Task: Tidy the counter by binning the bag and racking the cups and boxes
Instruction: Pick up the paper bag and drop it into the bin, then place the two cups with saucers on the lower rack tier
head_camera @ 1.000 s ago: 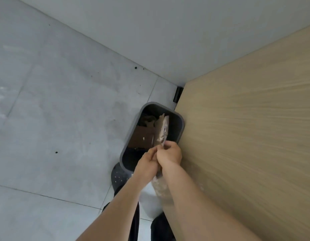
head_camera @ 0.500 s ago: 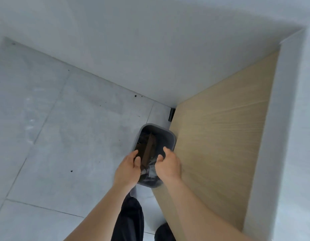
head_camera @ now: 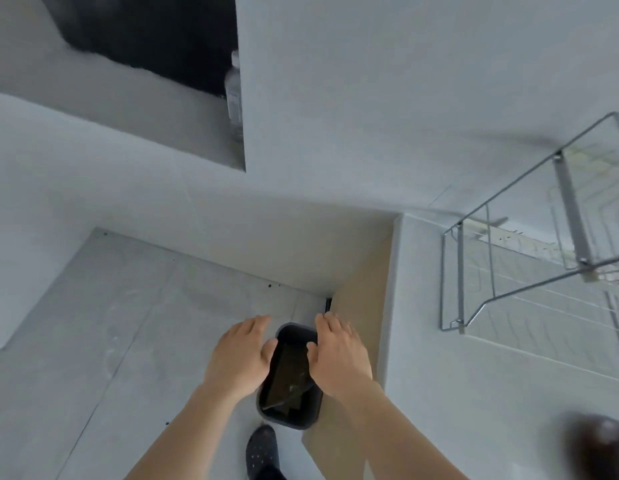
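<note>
Head cam, looking steeply down w/ strong wide-angle warp. Grey tiled floor point(head_camera: 103, 341) fills 7–9 o'clock; white counter point(head_camera: 474, 410) runs along 3–5 o'clock, its wood side panel point(head_camera: 367, 289) facing the floor. Wire rack point(head_camera: 509, 271) sits on the counter at 3 o'clock, right part cut off by the frame edge, contents too washed out to read. Dark round thing point(head_camera: 599, 445) at 5 o'clock is blurred and cropped, can't ID. Dark bin point(head_camera: 287, 424) stands on the floor at 6 o'clock, touching the wood panel; inside, brown card pieces plus a crinkly clear bag point(head_camera: 294, 389), edges hard to separate in the shadow. Left hand point(head_camera: 240, 358) hovers over the bin's left rim, fingers spread, released, nothing in it. Right hand point(head_camera: 339, 358) likewise over the right rim, splayed and empty. Black dotted shoe point(head_camera: 261, 452) just below the bin, partly cropped. Clear bottle point(head_camera: 233, 88) at 11 o'clock, half hidden behind a wall edge.
</note>
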The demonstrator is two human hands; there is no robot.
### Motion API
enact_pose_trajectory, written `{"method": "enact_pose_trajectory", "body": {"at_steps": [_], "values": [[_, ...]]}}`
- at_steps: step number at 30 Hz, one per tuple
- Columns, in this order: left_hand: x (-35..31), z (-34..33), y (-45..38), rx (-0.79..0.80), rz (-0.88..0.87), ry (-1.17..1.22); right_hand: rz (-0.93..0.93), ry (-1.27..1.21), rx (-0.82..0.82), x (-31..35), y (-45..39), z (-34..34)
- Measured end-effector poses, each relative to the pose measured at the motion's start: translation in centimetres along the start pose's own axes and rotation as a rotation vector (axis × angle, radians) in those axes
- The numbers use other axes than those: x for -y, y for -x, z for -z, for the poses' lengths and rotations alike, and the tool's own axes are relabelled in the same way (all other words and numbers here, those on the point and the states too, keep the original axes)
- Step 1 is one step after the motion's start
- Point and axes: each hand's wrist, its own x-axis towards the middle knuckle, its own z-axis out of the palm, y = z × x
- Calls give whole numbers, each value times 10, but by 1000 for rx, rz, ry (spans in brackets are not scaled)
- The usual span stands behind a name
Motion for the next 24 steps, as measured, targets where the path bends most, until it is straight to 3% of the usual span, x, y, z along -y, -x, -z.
{"method": "enact_pose_trajectory", "body": {"at_steps": [6, 11, 24], "values": [[-65, 66, 22, -120, -154, -172, 48, 76, -154, -21, 51, 68], [-134, 77, 33, -158, -286, -301, -3, 111, -249, -77, 93, 103], [-348, -15, 80, -119, -478, -373, -215, -22, -400, -290, 222, 134]]}}
